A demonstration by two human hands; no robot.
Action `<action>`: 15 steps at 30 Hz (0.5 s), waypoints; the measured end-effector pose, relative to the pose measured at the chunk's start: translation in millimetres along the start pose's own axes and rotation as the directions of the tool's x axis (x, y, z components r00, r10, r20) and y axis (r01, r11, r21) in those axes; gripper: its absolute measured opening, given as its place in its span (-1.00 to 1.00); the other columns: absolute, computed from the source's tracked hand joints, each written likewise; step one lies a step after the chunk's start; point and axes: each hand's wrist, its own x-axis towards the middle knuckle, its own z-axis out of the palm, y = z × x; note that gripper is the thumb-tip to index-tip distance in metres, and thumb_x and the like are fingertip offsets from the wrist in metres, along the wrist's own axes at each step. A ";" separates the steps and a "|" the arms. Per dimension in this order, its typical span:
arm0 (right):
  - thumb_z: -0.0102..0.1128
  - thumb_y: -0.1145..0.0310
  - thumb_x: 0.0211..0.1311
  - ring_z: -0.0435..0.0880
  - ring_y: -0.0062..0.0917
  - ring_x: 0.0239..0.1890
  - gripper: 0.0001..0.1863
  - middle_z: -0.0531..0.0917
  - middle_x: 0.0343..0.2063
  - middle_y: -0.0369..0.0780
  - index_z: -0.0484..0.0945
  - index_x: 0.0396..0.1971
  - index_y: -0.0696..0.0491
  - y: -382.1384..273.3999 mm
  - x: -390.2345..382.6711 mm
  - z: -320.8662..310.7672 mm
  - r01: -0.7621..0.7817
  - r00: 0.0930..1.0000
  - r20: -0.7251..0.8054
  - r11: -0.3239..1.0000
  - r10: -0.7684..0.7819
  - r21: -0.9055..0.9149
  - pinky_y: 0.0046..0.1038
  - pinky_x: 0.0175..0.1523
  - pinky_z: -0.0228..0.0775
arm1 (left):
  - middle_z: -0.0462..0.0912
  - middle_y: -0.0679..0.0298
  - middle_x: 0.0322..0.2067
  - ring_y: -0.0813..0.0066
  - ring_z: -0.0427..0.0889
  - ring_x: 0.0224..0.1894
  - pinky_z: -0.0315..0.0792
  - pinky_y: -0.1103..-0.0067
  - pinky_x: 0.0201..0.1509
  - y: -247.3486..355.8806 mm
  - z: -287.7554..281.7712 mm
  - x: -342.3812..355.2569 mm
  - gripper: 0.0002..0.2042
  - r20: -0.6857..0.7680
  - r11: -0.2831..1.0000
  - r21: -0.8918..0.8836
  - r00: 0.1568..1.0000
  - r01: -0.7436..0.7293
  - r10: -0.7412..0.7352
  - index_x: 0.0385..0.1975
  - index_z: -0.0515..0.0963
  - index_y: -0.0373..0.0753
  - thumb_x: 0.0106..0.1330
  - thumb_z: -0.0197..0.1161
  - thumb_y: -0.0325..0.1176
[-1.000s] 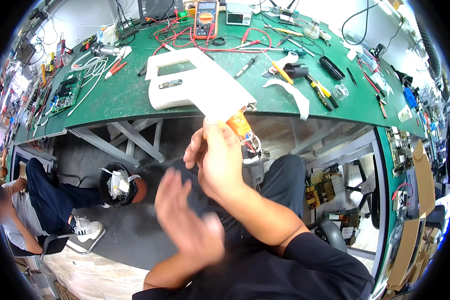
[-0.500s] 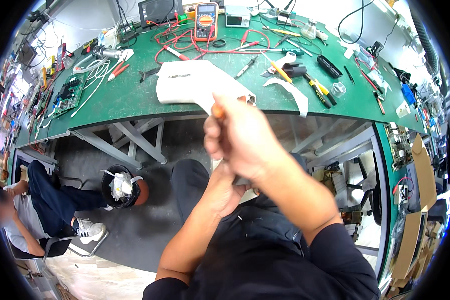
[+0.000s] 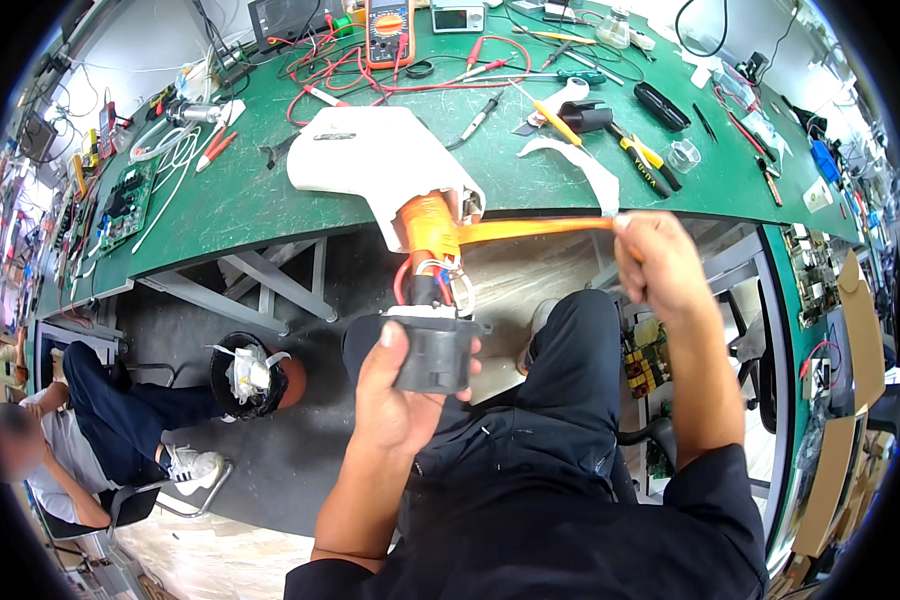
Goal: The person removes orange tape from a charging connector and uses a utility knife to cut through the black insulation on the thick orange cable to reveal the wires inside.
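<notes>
My left hand point(image 3: 402, 412) grips a black plastic block point(image 3: 435, 358) below the table's front edge, thumb on one side and fingertips showing on the other. Red, blue and white wires point(image 3: 445, 280) run up from the block. Above them, a thick part wrapped in orange tape point(image 3: 428, 222) enters the open end of a white curved housing point(image 3: 370, 160), which lies on the table edge. From that wrap a strip of orange tape point(image 3: 540, 230) stretches sideways, taut, to my right hand point(image 3: 662, 262). The fingers of my right hand are closed on the strip's end.
On the green table point(image 3: 270, 195) lie a multimeter point(image 3: 389, 32) with red leads, a white curved strip point(image 3: 580, 170), yellow-black pliers point(image 3: 640, 165) and a circuit board point(image 3: 125, 205). A waste bin point(image 3: 250, 375) stands on the floor. At left, another person point(image 3: 80, 430) sits.
My right hand has moved from in front of the housing out to the right, drawing the orange strip straight. The wrapped part and black block are now uncovered. The view has shifted slightly.
</notes>
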 end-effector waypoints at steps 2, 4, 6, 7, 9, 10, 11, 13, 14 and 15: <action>0.05 0.19 0.33 0.26 -0.65 -0.87 -0.56 0.33 -0.87 -0.35 0.32 -0.77 -0.01 54.4 -3.0 0.3 -0.049 0.999 -0.017 0.998 0.049 0.044 -0.55 -0.75 0.07 | 0.62 -0.13 -0.19 0.13 0.70 -0.27 0.57 0.40 -0.40 0.0 1.9 0.4 -0.30 0.002 0.999 -0.033 1.000 0.007 -0.007 0.11 0.37 -0.37 0.33 -0.02 0.24; 0.05 0.25 0.38 0.35 -0.63 -0.81 -0.59 0.36 -0.85 -0.35 0.41 -0.70 0.06 122.3 -13.4 25.3 -0.113 0.993 -0.015 0.993 0.113 -0.015 -0.52 -0.69 0.14 | 0.62 -0.12 -0.18 0.14 0.69 -0.27 0.57 0.40 -0.38 -2.2 4.1 2.7 -0.30 0.012 0.999 -0.048 1.000 0.014 -0.014 0.10 0.38 -0.36 0.34 -0.04 0.26; 0.02 0.24 0.42 0.51 -0.55 -0.66 -0.66 0.56 -0.65 -0.26 0.51 -0.50 0.15 195.6 -20.9 79.5 -0.159 0.982 0.098 0.987 0.160 -0.017 -0.48 -0.57 0.28 | 0.62 -0.11 -0.17 0.14 0.69 -0.25 0.57 0.40 -0.36 -3.5 10.7 4.8 -0.31 0.015 0.999 -0.032 1.000 0.010 -0.009 0.10 0.38 -0.36 0.36 -0.06 0.25; 0.01 0.23 0.43 0.59 -0.42 -0.57 -0.69 0.64 -0.55 -0.25 0.57 -0.38 0.16 257.6 -23.5 123.5 0.018 0.999 0.042 0.999 -0.020 0.045 -0.38 -0.44 0.41 | 0.62 -0.10 -0.16 0.14 0.69 -0.24 0.57 0.40 -0.36 -6.8 16.5 6.9 -0.31 0.028 0.999 -0.033 1.000 0.012 -0.011 0.11 0.38 -0.35 0.37 -0.08 0.25; 0.09 0.15 0.38 0.69 -0.33 -0.26 -0.69 0.72 -0.28 -0.27 0.61 -0.18 0.09 243.1 -46.0 187.5 0.308 0.947 0.181 0.910 -0.265 -0.277 -0.30 -0.17 0.50 | 0.62 -0.04 -0.14 0.16 0.67 -0.16 0.58 0.40 -0.28 -11.1 30.5 7.7 -0.33 0.010 0.999 -0.016 1.000 0.030 -0.029 0.14 0.36 -0.34 0.40 -0.12 0.23; 0.07 0.16 0.37 0.68 -0.32 -0.23 -0.70 0.70 -0.27 -0.26 0.59 -0.18 0.08 233.8 -53.6 213.1 0.398 0.893 0.351 0.858 -0.282 -0.324 -0.29 -0.17 0.49 | 0.60 0.00 -0.12 0.21 0.66 -0.15 0.58 0.41 -0.23 -14.3 37.0 6.2 -0.36 0.023 0.999 -0.033 0.999 0.035 -0.034 0.14 0.34 -0.34 0.41 -0.07 0.18; 0.06 0.16 0.36 0.67 -0.32 -0.21 -0.71 0.69 -0.26 -0.24 0.57 -0.18 0.08 214.0 -57.9 237.7 0.497 0.816 0.500 0.792 -0.290 -0.353 -0.27 -0.17 0.49 | 0.58 0.03 -0.10 0.25 0.65 -0.13 0.58 0.43 -0.19 -14.3 41.7 7.9 -0.39 0.049 0.998 -0.042 0.998 0.042 -0.040 0.14 0.33 -0.35 0.42 -0.03 0.13; 0.03 0.18 0.33 0.66 -0.30 -0.17 -0.72 0.66 -0.24 -0.20 0.54 -0.18 0.06 172.8 -77.1 271.0 0.686 0.603 0.771 0.627 -0.205 -0.370 -0.24 -0.16 0.48 | 0.59 0.06 -0.08 0.24 0.65 -0.12 0.57 0.42 -0.19 -18.9 47.1 13.6 -0.34 0.065 0.998 -0.022 0.996 0.064 -0.062 0.15 0.35 -0.31 0.39 -0.08 0.23; 0.02 0.18 0.32 0.65 -0.30 -0.14 -0.73 0.65 -0.23 -0.19 0.52 -0.18 0.06 158.7 -86.1 281.9 0.767 0.484 0.866 0.535 -0.121 -0.354 -0.22 -0.15 0.48 | 0.59 0.08 -0.09 0.26 0.65 -0.12 0.56 0.42 -0.18 -20.2 54.7 19.6 -0.35 0.062 0.998 0.000 0.996 0.063 -0.063 0.14 0.36 -0.31 0.39 -0.07 0.23; 0.01 0.19 0.31 0.64 -0.29 -0.12 -0.74 0.64 -0.22 -0.17 0.50 -0.18 0.05 151.0 -94.8 294.6 0.843 0.352 0.936 0.445 -0.028 -0.303 -0.20 -0.15 0.48 | 0.60 0.09 -0.10 0.28 0.65 -0.12 0.56 0.42 -0.17 -18.9 62.5 21.9 -0.35 0.053 0.998 0.032 0.997 0.055 -0.056 0.13 0.37 -0.30 0.39 -0.07 0.23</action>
